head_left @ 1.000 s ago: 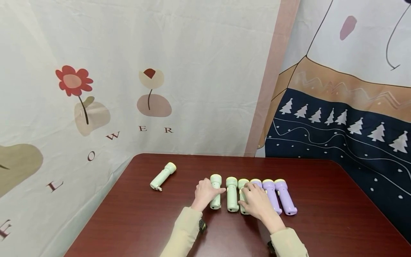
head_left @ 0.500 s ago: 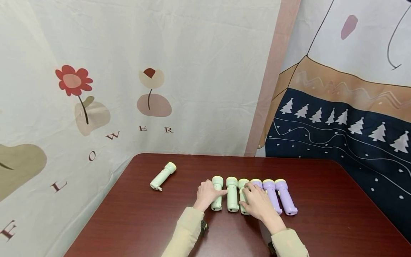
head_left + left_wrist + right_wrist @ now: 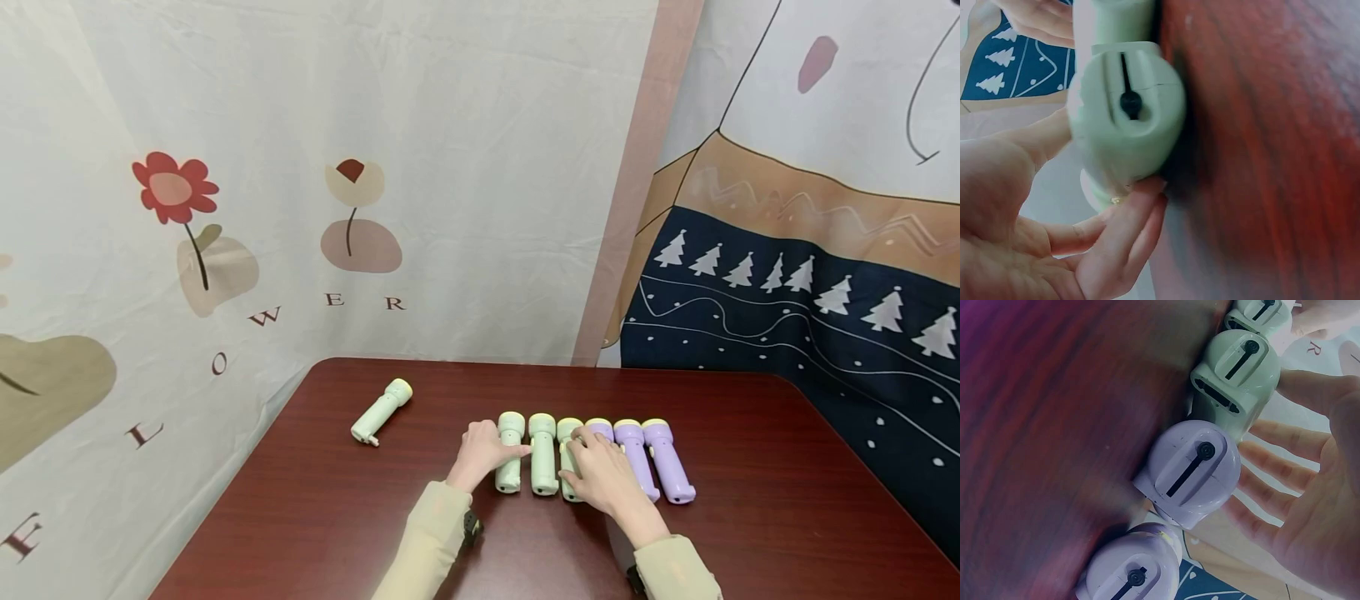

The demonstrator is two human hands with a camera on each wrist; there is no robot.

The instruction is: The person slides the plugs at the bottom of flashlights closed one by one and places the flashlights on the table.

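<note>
Six flashlights lie side by side in a row, three pale green and three purple. My left hand holds the leftmost green flashlight between thumb and fingers; its slotted tail end fills the left wrist view. Right of it lies the middle green flashlight. Over the third green flashlight and the nearest purple flashlight rests my right hand, fingers extended, hiding much of both. Beyond it lie a second purple flashlight and the outermost purple flashlight.
A separate green flashlight lies slanted toward the back left of the dark red table. Behind the table's far edge hang a cream printed cloth and a navy cloth with white trees.
My left hand has shifted the leftmost green flashlight slightly right and toward me, closer to the middle green one. The right hand stays in place.
</note>
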